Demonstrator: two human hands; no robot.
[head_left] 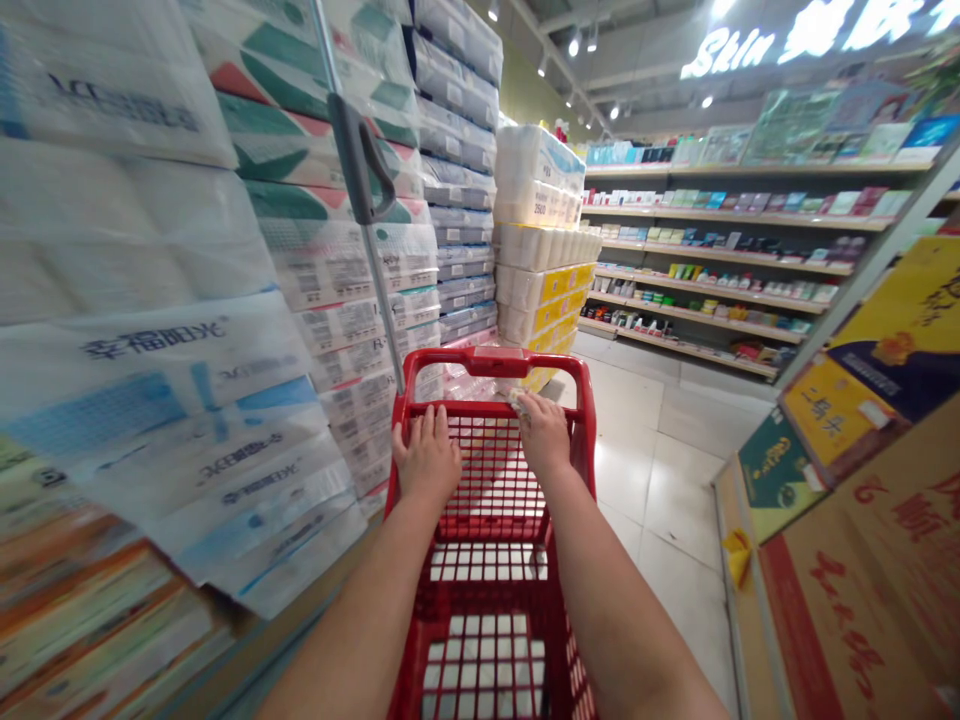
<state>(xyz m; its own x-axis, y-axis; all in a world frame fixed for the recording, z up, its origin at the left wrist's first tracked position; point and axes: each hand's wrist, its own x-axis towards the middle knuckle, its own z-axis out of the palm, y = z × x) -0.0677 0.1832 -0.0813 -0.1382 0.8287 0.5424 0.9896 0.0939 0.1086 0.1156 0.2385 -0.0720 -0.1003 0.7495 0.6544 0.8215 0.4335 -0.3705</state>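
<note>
Both my forearms reach forward into a red plastic shopping basket (577, 400) on the floor in front of me. My left hand (426, 458) lies with its fingers stretched flat against the basket's far mesh wall, just under the rim, and holds nothing. My right hand (543, 432) rests at the same far wall, fingers curled in, with a small pale scrap at its fingertips that I cannot make out. The inside of the basket shows only its white-lit mesh floor. A grey pull handle (361, 160) on a metal rod rises from the basket's far left corner.
Stacked packs of tissue and toilet paper (187, 330) wall in the left side, with more stacks (540, 240) ahead. Cardboard boxes (862, 520) crowd the right. A tiled aisle (660, 450) runs forward towards shelves of small goods (720, 290).
</note>
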